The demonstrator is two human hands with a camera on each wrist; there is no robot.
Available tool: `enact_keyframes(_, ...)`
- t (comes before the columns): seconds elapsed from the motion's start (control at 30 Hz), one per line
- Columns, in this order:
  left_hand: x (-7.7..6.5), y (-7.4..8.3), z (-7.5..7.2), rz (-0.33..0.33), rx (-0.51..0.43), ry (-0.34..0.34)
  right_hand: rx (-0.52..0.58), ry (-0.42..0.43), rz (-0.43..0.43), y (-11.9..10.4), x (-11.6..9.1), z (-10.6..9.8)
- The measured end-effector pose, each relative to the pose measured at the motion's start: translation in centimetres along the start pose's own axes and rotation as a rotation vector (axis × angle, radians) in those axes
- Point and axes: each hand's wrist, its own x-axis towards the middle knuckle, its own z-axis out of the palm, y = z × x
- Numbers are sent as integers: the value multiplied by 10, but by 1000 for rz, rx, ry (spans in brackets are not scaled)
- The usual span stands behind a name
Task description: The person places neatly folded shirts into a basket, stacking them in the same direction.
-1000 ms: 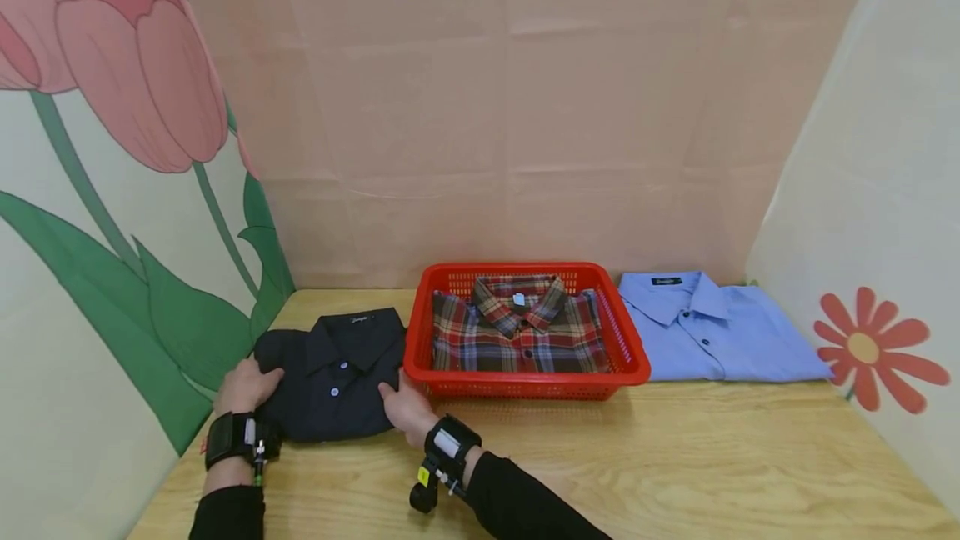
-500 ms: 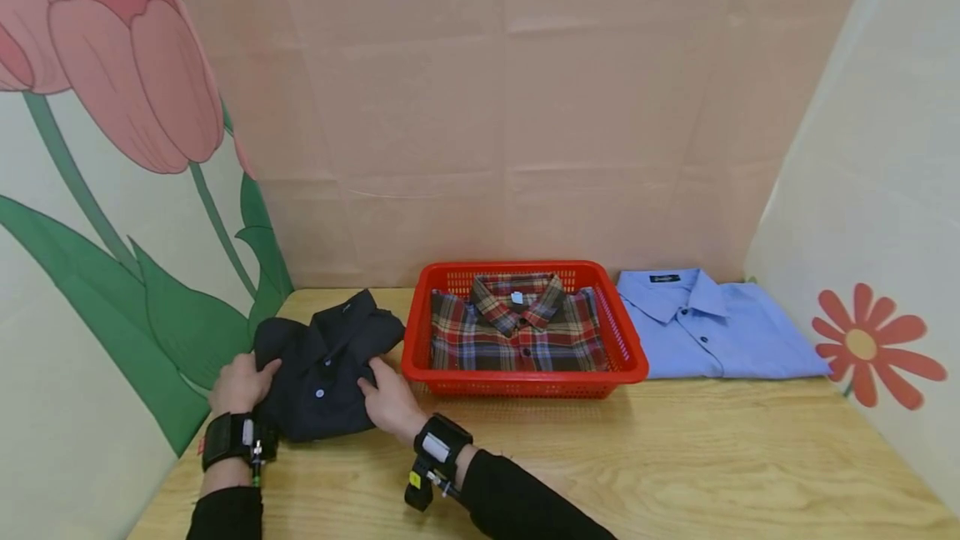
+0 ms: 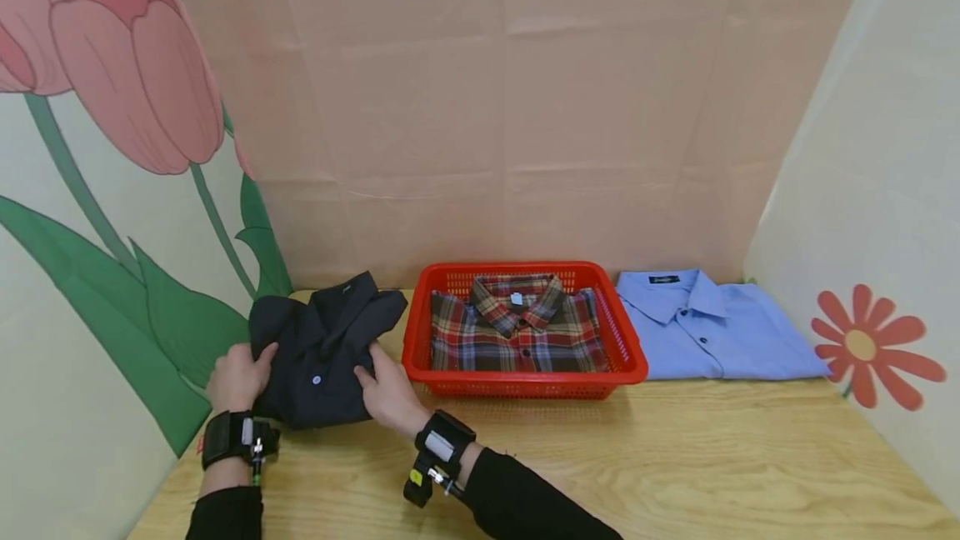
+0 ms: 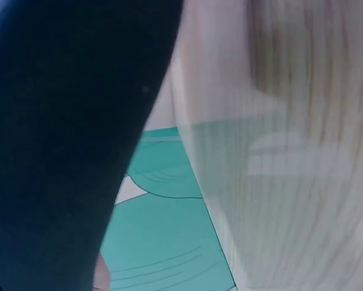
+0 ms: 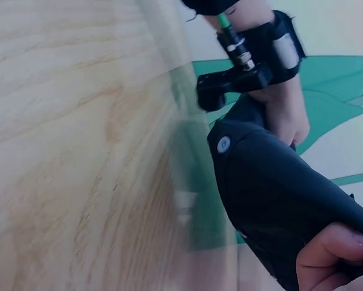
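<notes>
A folded dark navy shirt (image 3: 318, 373) is gripped at its two sides, its middle buckled and its collar tilted up. My left hand (image 3: 238, 377) pinches the left side. On the opposite side, my right hand (image 3: 390, 390) holds the cloth with the thumb on top. In the right wrist view the shirt (image 5: 278, 182) hangs off the tabletop, my right hand (image 5: 333, 257) curled on its near edge. Dark cloth (image 4: 60, 133) fills much of the left wrist view; the fingertips under the shirt are hidden.
Right of the dark shirt stands a red plastic basket (image 3: 525, 378) with a folded plaid shirt (image 3: 491, 352) inside. A folded light blue shirt (image 3: 750, 336) lies beyond it on the wooden table (image 3: 675, 457). Printed sheets form walls on the left, back and right.
The dark shirt lay flat one second ago; now it is raised, buckled in the middle. My right hand has shifted left and up with its edge, the left slightly up. Basket and other shirts stayed put.
</notes>
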Motion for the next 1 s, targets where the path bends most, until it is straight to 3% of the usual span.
enact_keyframes(0.2, -2, 6, -5, -7, -15, 56, 40, 5, -20, -9, -4, -4)
enact_keyframes(0.5, -5, 19, -8, 51, -35, 134, 140, 25, -13, -21, -3, -26)
enact_keyframes(1.0, -9, 41, 0, 109, -74, 202, 236, 15, 46, -12, 3, -65)
